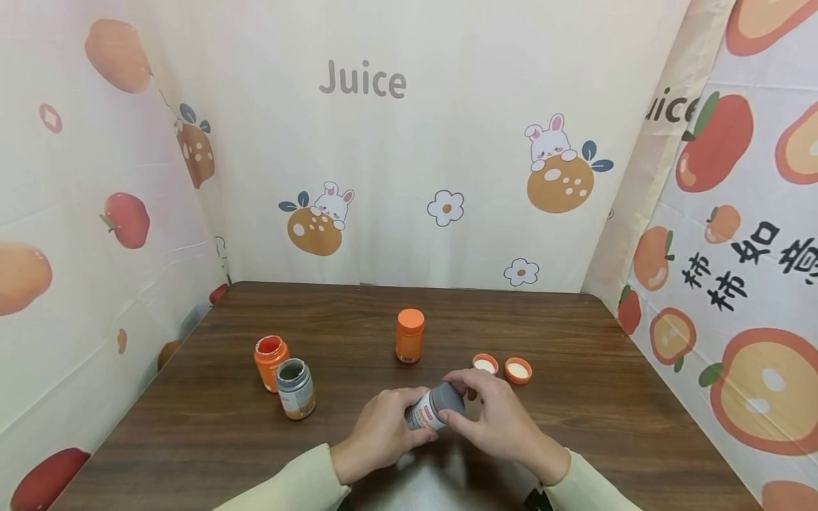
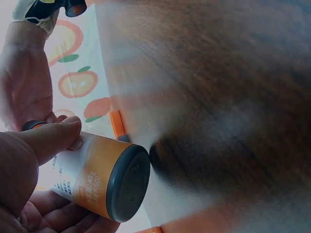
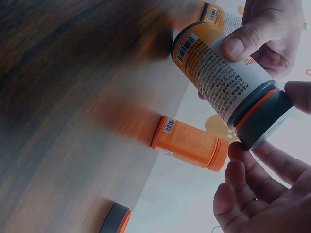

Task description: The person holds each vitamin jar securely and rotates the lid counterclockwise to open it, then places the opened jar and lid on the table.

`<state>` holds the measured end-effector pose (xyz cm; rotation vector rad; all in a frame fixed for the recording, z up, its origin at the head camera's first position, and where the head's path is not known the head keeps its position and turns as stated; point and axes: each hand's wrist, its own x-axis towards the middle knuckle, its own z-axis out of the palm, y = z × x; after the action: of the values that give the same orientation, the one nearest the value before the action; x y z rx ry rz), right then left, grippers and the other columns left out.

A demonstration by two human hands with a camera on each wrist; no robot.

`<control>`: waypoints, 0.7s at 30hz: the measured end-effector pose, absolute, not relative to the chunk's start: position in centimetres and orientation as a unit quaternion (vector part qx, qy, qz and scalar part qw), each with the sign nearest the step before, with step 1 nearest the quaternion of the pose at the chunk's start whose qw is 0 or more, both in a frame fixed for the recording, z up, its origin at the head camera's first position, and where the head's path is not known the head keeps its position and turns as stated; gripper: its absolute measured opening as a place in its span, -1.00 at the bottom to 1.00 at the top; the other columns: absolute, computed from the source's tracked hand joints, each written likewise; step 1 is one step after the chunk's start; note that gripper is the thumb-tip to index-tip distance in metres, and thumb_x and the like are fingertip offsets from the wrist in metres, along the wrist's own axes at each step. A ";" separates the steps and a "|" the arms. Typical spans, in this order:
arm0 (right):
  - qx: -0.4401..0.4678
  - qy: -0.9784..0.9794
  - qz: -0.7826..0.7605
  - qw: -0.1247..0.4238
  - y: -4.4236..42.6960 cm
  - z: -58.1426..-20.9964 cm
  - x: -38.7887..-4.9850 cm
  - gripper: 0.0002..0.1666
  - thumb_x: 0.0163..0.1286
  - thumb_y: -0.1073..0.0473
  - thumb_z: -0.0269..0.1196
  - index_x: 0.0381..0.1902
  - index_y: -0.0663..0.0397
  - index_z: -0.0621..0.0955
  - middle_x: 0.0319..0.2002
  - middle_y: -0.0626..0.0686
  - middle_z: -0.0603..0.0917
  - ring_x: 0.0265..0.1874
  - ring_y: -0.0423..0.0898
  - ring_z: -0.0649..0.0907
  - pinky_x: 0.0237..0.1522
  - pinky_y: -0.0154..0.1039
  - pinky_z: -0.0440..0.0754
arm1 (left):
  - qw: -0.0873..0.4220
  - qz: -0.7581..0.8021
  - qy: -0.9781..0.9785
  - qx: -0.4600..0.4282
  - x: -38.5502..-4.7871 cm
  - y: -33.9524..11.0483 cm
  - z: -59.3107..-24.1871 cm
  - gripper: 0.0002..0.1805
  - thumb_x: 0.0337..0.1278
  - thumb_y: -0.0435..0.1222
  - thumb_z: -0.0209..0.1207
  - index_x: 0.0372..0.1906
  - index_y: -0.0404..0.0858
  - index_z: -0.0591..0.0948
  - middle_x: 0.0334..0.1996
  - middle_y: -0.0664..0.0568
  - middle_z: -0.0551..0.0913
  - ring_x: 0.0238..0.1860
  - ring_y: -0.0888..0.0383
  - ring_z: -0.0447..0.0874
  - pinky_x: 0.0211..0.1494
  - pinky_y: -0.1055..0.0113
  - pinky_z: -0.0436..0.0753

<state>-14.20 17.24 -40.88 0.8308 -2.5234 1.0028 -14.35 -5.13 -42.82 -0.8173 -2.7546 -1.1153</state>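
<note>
My left hand (image 1: 382, 424) grips the body of a small supplement bottle (image 1: 423, 415) with a white and orange label, its thumb lying across the label. The bottle is tilted above the table, its dark base (image 2: 131, 183) showing in the left wrist view. With thumb and fingers, my right hand (image 1: 501, 420) pinches the dark grey cap (image 3: 265, 120) at the bottle's top. A thin orange band shows between cap and bottle neck in the right wrist view.
An orange bottle (image 1: 410, 341) with its cap on stands further back. At left stand an uncapped orange bottle (image 1: 265, 372) and an uncapped grey bottle (image 1: 297, 399). Two loose caps, one left (image 1: 486, 367) and one right (image 1: 518, 372), lie inner side up beyond my right hand.
</note>
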 end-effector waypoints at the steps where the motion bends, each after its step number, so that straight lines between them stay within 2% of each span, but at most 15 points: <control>1: 0.295 -0.876 0.349 0.152 17.3 -40.9 -14.2 -0.51 0.15 0.06 0.57 0.03 -0.07 0.67 -0.28 -0.25 0.61 -0.30 -0.15 0.61 -0.24 -0.18 0.62 | 0.030 -0.362 -0.893 -0.265 -14.3 -5.1 -42.8 -0.55 -0.08 -0.13 0.60 -0.01 0.01 0.72 -0.27 0.27 0.69 -0.36 0.40 0.55 -0.30 0.40 0.55; 11: 0.324 -0.865 0.355 0.141 17.5 -40.9 -14.1 -0.31 0.08 0.24 0.56 0.17 -0.28 0.61 -0.06 -0.27 0.63 -0.17 -0.21 0.58 -0.18 -0.14 0.64 | 0.030 -0.364 -0.893 -0.262 -14.3 -5.2 -42.9 -0.53 -0.07 -0.14 0.59 0.02 -0.05 0.72 -0.24 0.24 0.71 -0.34 0.39 0.57 -0.28 0.40 0.57; 21: 0.359 -0.846 0.366 0.143 17.4 -40.7 -14.1 -0.17 0.01 0.39 0.51 0.22 -0.32 0.56 0.06 -0.16 0.63 -0.02 -0.19 0.59 -0.09 -0.06 0.68 | 0.033 -0.363 -0.893 -0.263 -14.3 -5.2 -42.9 -0.52 -0.07 -0.15 0.60 0.02 -0.06 0.72 -0.24 0.24 0.71 -0.33 0.40 0.57 -0.28 0.39 0.58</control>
<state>-14.05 17.42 -40.74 1.0348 -2.4409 1.0563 -14.30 -5.17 -42.94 -0.8087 -2.7494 -1.1170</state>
